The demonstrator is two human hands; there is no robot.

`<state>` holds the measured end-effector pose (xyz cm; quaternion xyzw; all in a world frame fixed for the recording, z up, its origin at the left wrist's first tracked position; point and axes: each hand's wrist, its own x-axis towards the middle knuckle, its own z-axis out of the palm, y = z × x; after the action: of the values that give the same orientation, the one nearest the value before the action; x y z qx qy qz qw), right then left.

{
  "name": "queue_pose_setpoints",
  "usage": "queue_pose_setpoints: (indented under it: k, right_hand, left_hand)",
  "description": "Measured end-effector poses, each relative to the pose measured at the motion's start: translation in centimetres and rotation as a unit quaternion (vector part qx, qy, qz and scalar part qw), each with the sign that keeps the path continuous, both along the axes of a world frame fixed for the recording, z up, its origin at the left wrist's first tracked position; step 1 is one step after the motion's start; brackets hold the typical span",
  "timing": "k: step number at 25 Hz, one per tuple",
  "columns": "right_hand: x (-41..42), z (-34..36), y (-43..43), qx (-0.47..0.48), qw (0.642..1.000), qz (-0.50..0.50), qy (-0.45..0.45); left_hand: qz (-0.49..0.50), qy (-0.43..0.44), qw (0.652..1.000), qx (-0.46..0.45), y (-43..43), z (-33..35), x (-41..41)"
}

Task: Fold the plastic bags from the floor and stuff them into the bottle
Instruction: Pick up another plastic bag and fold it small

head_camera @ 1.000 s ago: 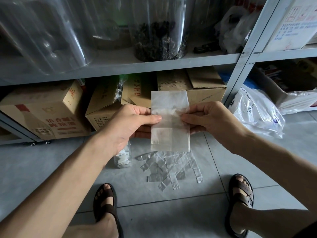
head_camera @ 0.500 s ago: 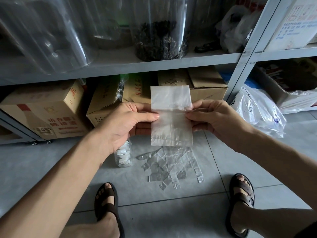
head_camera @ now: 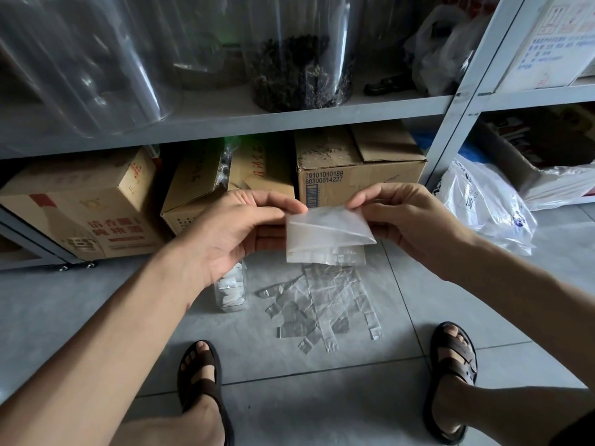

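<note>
Brown open-toe strap sandals (head_camera: 458, 357); bare forearms (head_camera: 112, 333).

We have one view, worn on the person's head, facing forward and tilted steeply down. It sits close above the forearms, so the left hand (head_camera: 231, 233) and right hand (head_camera: 415, 226) land mid-frame. The wide lens bows the metal shelf (head_camera: 289, 120) across the top, while the tiled floor (head_camera: 64, 294) and the sandals (head_camera: 206, 362) reach the bottom edge.
</note>
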<state>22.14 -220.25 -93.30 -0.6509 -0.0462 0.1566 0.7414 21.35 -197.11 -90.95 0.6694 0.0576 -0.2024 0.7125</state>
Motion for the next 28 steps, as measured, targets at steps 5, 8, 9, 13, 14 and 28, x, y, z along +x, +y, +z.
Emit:
queue_pose_setpoints:
  k: [5,8,9,13,14,28]
  right_hand:
    - [0.01,-0.12,-0.1,-0.023,0.999,0.011,-0.019]
    - [-0.03,-0.27,-0.11,-0.035,0.999,0.012,-0.022]
    - [-0.01,-0.22,-0.11,-0.037,0.999,0.011,-0.018]
    - [-0.21,0.0,-0.12,-0.056,0.998,0.024,-0.013]
    - [-0.31,0.01,-0.06,-0.067,0.997,0.032,-0.019]
    - [-0.45,-0.32,0.38,-0.137,0.983,0.054,-0.11]
  left_hand:
    - [0.007,0.002,1.0,0.02,-0.15,0.12,-0.02]
    - [0.003,0.003,1.0,0.031,-0.05,0.01,-0.05]
    - [0.002,0.002,0.999,0.034,-0.06,0.0,-0.03]
    - [0.004,-0.002,0.999,0.048,-0.23,-0.07,-0.01]
    - [0.004,-0.002,0.999,0.05,-0.26,-0.11,-0.01]
    - [-0.085,-0.106,0.982,0.13,-0.66,-0.57,-0.44]
